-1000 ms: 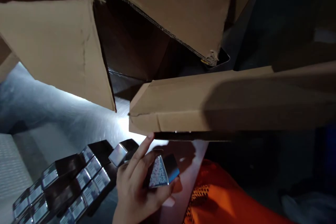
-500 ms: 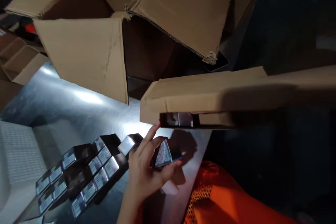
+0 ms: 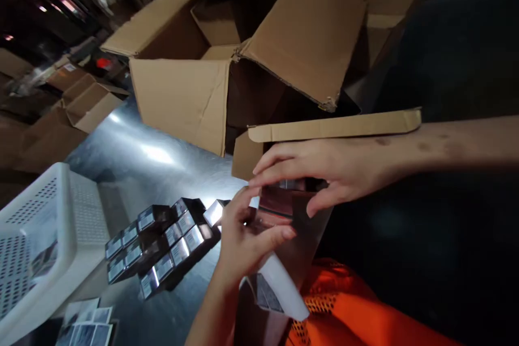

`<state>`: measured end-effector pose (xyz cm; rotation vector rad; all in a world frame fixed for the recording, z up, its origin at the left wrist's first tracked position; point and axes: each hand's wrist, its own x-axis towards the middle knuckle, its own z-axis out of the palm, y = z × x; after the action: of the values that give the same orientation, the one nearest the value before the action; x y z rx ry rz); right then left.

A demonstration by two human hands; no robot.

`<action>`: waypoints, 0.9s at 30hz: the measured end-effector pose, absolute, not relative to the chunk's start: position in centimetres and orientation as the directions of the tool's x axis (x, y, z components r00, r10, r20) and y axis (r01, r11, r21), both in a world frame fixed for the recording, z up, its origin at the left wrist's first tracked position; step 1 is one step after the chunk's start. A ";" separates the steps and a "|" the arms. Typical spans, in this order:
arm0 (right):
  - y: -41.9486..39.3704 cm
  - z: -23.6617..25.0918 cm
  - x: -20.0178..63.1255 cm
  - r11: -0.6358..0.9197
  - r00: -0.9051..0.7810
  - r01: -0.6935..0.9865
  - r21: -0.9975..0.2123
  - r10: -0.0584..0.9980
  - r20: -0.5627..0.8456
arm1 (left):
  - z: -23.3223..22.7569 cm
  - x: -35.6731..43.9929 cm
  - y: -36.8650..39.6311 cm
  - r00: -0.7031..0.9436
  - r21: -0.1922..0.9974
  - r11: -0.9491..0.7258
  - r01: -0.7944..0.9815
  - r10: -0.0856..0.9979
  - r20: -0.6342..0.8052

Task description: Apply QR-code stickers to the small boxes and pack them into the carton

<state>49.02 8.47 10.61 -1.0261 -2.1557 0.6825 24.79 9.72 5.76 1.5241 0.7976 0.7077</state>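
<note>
Left hand (image 3: pixel 247 238) curls around a small dark box (image 3: pixel 275 211), fingers pinching it at the table edge. Right hand (image 3: pixel 312 170) reaches in from the right, fingers half-open, resting on top of the same box. Just left, rows of packs (image 3: pixel 162 243) lie on the metal table (image 3: pixel 133 157); a carton (image 3: pixel 211 75) gapes behind.

Dim interior. Shiny metal worktop (image 3: pixel 133 146) carries a bright glare patch near centre. Large open cardboard carton (image 3: pixel 182 92) at 12 o'clock; smaller cartons (image 3: pixel 87 105) at 10 o'clock. White perforated plastic basket (image 3: pixel 36 238) at 8 o'clock. Scattered lights at 11 o'clock, far background blurred.
</note>
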 end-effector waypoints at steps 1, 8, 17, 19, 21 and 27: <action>8.6 11.3 49.0 0.632 -0.615 0.423 -0.649 0.727 0.306 | 6.0 25.3 9.6 0.592 0.996 0.006 0.090 0.804 -0.058; 10.3 12.5 51.6 0.645 -0.612 0.699 -0.310 0.763 0.207 | 6.0 22.8 8.7 0.449 0.955 -0.097 0.282 0.893 -0.042; 11.4 11.1 51.0 0.514 -0.506 0.853 0.091 0.857 -0.097 | 4.6 13.1 5.6 0.196 0.901 -0.086 0.424 0.981 0.001; 11.4 11.0 50.9 0.467 -0.458 0.874 0.131 0.884 -0.093 | 4.1 11.2 4.8 0.141 0.889 -0.054 0.455 0.990 -0.012; 11.6 10.6 51.3 0.474 -0.469 0.869 0.140 0.881 -0.069 | 3.6 9.4 4.1 0.086 0.880 -0.010 0.475 0.996 -0.035; 12.7 7.3 52.0 0.602 -0.617 0.780 0.171 0.786 0.047 | 3.2 6.3 2.5 -0.004 0.899 0.024 0.437 1.000 -0.025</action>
<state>52.00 12.69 7.28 -1.3891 -2.8407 -0.2776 6.29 2.48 3.20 1.5141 1.5433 0.9402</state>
